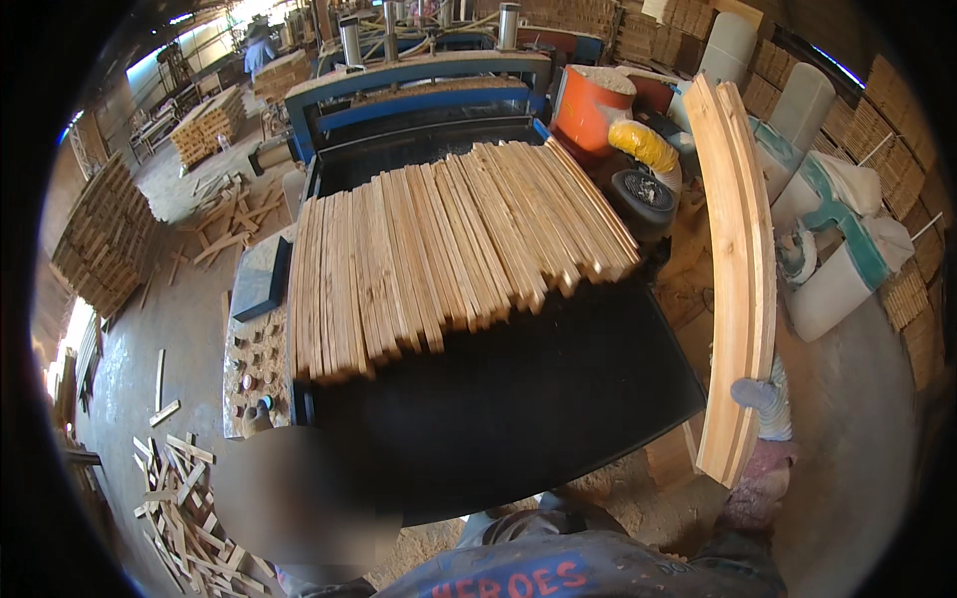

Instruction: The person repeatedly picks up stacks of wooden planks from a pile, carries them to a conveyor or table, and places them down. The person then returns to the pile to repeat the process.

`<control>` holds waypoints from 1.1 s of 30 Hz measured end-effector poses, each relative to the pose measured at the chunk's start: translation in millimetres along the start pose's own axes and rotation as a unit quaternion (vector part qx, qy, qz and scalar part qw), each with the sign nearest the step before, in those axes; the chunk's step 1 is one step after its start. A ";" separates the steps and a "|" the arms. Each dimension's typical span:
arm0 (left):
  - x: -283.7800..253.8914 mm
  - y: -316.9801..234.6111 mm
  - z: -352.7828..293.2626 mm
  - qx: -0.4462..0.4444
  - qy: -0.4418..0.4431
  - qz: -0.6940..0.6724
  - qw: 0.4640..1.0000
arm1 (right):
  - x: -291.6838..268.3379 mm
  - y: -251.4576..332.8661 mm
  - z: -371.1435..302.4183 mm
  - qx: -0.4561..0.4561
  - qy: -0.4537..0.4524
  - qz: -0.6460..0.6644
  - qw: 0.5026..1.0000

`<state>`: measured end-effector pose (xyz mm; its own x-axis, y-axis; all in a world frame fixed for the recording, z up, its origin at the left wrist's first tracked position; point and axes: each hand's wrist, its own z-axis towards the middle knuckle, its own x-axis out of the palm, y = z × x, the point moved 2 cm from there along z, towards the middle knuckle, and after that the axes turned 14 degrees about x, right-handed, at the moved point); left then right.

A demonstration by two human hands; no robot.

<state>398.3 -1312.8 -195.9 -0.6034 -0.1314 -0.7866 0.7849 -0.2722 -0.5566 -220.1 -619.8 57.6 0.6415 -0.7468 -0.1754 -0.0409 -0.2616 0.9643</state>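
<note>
At the right, my right hand (766, 401) in a grey-white glove is closed round a small bundle of long wooden boards (733, 259), held upright with the far ends raised. Only part of my left hand (257, 420), gloved, shows at the near end of a dusty control panel (257, 361); its fingertips are by the buttons. A blurred patch covers the rest of it. Between my hands, a row of wooden strips (429, 249) lies side by side on the black machine bed (528, 379), their near ends uneven.
A blue press frame (419, 70) with upright cylinders spans the bed's far end. An orange drum (588, 105) and a yellow hose (643, 147) stand behind right. Scrap wood (184, 498) litters the floor at left. Pallet stacks (110, 239) and a distant person (259, 45) stand beyond.
</note>
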 end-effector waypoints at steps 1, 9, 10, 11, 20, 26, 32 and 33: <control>-4.7 -10.5 -14.9 -0.016 -0.018 -0.098 0.995 | -2.3 1.7 -4.5 -0.007 -0.018 -0.016 1.000; -45.5 -62.6 -192.2 -0.062 -0.142 -0.308 0.939 | -72.4 -76.3 70.3 0.057 0.135 0.252 0.957; -51.7 -73.3 -220.5 -0.047 -0.151 -0.305 0.939 | -69.2 -93.6 91.8 0.075 0.192 0.294 0.933; -52.5 -94.3 -251.9 -0.060 -0.143 -0.317 0.936 | -67.1 -109.6 110.5 0.097 0.240 0.328 0.909; -26.3 -351.7 -438.1 -0.041 -0.016 -0.478 0.877 | 191.5 -34.6 65.5 0.173 0.549 0.053 0.816; -50.8 -372.3 -491.6 -0.073 -0.208 -0.709 0.670 | 308.7 -35.8 -93.5 0.254 0.767 -0.073 0.585; -81.6 -280.3 -679.2 -0.265 -0.642 -0.513 0.505 | 437.2 -165.8 -164.9 -0.048 0.856 -0.386 0.341; -82.0 -259.8 -727.3 -0.309 -0.679 -0.437 0.503 | 446.2 -180.7 -182.9 -0.098 0.852 -0.396 0.328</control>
<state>346.3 -538.0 -181.3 0.0336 -0.8630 0.5041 -0.2228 -0.4982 -0.8380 213.6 -793.8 -158.6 -0.1051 0.9777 -0.1820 0.5976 0.2084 0.7743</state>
